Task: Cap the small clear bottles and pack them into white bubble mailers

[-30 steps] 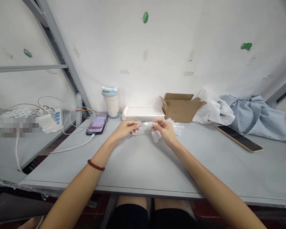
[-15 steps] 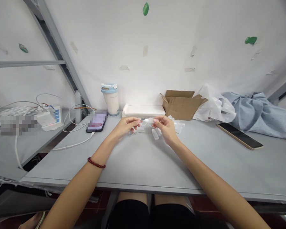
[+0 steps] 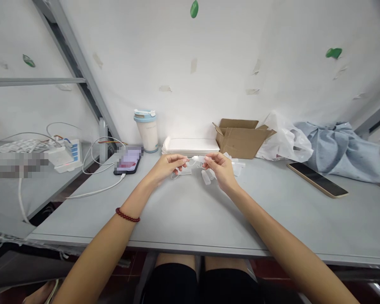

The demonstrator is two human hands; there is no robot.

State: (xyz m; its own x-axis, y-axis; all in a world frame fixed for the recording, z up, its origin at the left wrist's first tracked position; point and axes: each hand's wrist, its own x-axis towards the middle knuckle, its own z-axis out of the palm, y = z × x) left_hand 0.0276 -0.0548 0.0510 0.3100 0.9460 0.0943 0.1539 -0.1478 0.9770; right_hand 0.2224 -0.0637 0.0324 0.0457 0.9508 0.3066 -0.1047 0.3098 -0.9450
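My left hand [image 3: 167, 166] and my right hand [image 3: 219, 167] meet above the middle of the grey table [image 3: 190, 219]. Both pinch a small clear plastic piece [image 3: 195, 159] between their fingertips; the left holds one end, the right the other. My right hand also has a small clear tube [image 3: 205, 177] hanging under its fingers. More clear plastic pieces [image 3: 237, 165] lie on the table just behind my right hand. A red bead bracelet [image 3: 127, 215] is on my left wrist.
A stack of white trays [image 3: 191, 145] and an open cardboard box [image 3: 240, 137] stand at the back by the wall. A blue-lidded cup [image 3: 146, 130], a charging phone [image 3: 128, 160], a white bag [image 3: 285, 139], blue cloth [image 3: 338, 147] and another phone [image 3: 316, 179] lie around.
Both hands have kept their pinch on the clear piece and barely shifted. The camera has tilted slightly.
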